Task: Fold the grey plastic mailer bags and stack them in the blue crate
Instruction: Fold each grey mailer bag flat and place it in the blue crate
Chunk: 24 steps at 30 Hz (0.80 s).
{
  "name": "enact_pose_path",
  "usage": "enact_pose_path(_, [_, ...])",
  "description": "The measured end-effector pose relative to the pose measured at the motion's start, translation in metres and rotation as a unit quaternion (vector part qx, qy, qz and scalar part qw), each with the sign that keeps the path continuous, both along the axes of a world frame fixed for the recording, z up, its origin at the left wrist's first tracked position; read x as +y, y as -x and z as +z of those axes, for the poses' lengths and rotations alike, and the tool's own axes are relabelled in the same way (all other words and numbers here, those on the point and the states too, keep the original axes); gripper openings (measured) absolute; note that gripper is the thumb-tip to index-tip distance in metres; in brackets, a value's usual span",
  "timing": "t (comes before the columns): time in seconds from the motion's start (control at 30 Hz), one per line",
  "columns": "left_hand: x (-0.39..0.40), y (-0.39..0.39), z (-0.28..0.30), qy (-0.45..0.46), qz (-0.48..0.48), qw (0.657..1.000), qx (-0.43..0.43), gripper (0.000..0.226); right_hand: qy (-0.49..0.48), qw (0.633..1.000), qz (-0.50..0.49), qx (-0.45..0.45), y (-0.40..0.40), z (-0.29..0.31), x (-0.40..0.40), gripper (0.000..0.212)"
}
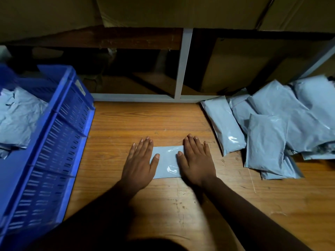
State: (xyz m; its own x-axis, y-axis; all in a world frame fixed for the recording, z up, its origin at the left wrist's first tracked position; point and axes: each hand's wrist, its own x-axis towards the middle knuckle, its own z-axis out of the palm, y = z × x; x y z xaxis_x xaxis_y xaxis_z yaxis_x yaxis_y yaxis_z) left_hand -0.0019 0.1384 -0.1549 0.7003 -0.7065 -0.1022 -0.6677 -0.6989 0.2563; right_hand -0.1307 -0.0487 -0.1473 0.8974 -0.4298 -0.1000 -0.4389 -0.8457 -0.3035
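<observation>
wooden bench (126, 120), scuffed grain. blue crate (59, 134) – slatted plastic, left of the folded bag, w/ crumpled grey bags inside. loose mailer pile (282, 127) to the bag's right, glossy. folded bag (165, 163) lies flat between both hands – thin, light, slippery, prob springs open; pinch the folded edge. left hand (139, 165) & right hand (196, 163) press it, fingers straight, no grip.

Grey mailer bag (167, 162), blue slotted crate (59, 134), brown wood-grain table (145, 120), white shelf frame (183, 69)
</observation>
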Motion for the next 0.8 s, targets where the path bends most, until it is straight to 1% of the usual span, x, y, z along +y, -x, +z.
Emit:
enact_pose_path(0.07, [-0.004, 0.007, 0.003, 0.033, -0.015, 0.999, -0.021, 0.072, 0.032, 0.997, 0.044, -0.046, -0.007, 0.009, 0.013, 0.062])
enact_pose_path(0.1, [-0.005, 0.011, 0.001, 0.042, -0.030, 0.998, -0.030, 0.068, 0.034, 0.995, 0.072, -0.054, -0.012, 0.008, 0.021, 0.061])
enact_pose_path(0.17, [-0.006, 0.017, -0.008, 0.045, -0.052, 0.996, -0.047, 0.060, 0.019, 0.994, 0.100, -0.041, -0.021, 0.000, 0.035, 0.061])
enact_pose_path(0.33, [-0.005, 0.016, -0.017, 0.066, -0.061, 0.993, -0.079, 0.054, 0.016, 0.996, 0.089, -0.024, -0.021, -0.016, 0.040, 0.060])
enact_pose_path(0.43, [-0.009, 0.013, -0.022, 0.082, -0.047, 0.992, -0.078, 0.052, 0.022, 0.996, 0.086, -0.025, -0.025, -0.016, 0.041, 0.058])
enact_pose_path(0.6, [-0.014, 0.013, -0.031, 0.081, -0.033, 0.992, -0.091, 0.052, 0.039, 0.995, 0.088, -0.001, -0.029, -0.018, 0.040, 0.060])
enact_pose_path(0.7, [-0.014, 0.014, -0.029, 0.067, -0.037, 0.993, -0.089, 0.053, 0.043, 0.994, 0.099, 0.017, -0.031, -0.019, 0.040, 0.061])
enact_pose_path(0.8, [-0.015, 0.013, -0.025, 0.060, -0.041, 0.995, -0.068, 0.055, 0.037, 0.994, 0.100, 0.022, -0.032, -0.019, 0.040, 0.060])
